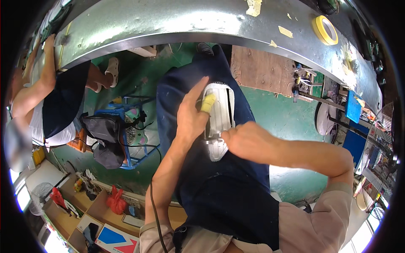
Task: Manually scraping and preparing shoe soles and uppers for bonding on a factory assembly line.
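Note:
On my lap lies a long, white, shoe-shaped piece [220, 111] with lines running along it and a dark slit down its right side. My left hand [193, 116] holds it from the left, index finger stretched along the edge. The thumb, wrapped in yellow tape [207, 103], presses on its top. Against the piece's lower right edge, my right hand [247, 141] is closed in a fist. A thin pale strip [214, 139] crosses the piece toward these fingers; whether they hold it or a small tool is hidden.
A metal bench [168, 25] with a yellow tape roll [325, 30] spans the front. To the left, a black bag [103, 128] hangs by a blue metal stool [141, 147]; another person [46, 92] sits beyond. A cable [152, 189] runs by my left arm. Cardboard trays [99, 206] stand lower left.

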{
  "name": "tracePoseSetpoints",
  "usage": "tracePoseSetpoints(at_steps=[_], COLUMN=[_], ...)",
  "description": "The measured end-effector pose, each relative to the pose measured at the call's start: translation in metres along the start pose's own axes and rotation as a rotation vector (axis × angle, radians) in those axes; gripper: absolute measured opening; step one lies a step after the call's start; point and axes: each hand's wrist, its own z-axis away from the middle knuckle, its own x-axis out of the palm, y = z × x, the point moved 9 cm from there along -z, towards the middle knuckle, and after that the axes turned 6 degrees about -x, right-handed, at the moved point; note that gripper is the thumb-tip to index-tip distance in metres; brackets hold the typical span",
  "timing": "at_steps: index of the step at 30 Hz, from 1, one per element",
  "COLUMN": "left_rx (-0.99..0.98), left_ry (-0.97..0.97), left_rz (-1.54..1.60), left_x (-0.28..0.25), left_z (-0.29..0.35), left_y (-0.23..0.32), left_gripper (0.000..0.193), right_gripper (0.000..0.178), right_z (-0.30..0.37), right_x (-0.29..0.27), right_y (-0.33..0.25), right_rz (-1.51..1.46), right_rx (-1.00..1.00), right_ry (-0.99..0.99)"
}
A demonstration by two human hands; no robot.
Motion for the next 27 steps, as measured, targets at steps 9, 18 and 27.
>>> tracePoseSetpoints(at_steps=[9, 18, 27], left_rx=[-0.676, -0.656, -0.478], left_ry=[-0.107, -0.005, -0.239], left_rz=[1.223, 0.662, 0.115], left_x=[0.068, 0.062, 0.052], left_z=[0.134, 0.131, 0.109], left_y=[-0.078, -0.102, -0.058], left_gripper=[0.058, 0.062, 0.079], right_gripper=[0.030, 0.030, 0.030], right_z=[0.022, 0.038, 0.019], right_x=[0.042, 0.080, 0.002], right_y=[-0.016, 0.016, 0.048], right_rz=[-0.256, -1.467, -0.191], right_rx=[0.353, 0.626, 0.392], right_ry=[-0.056, -0.129, 0.126])
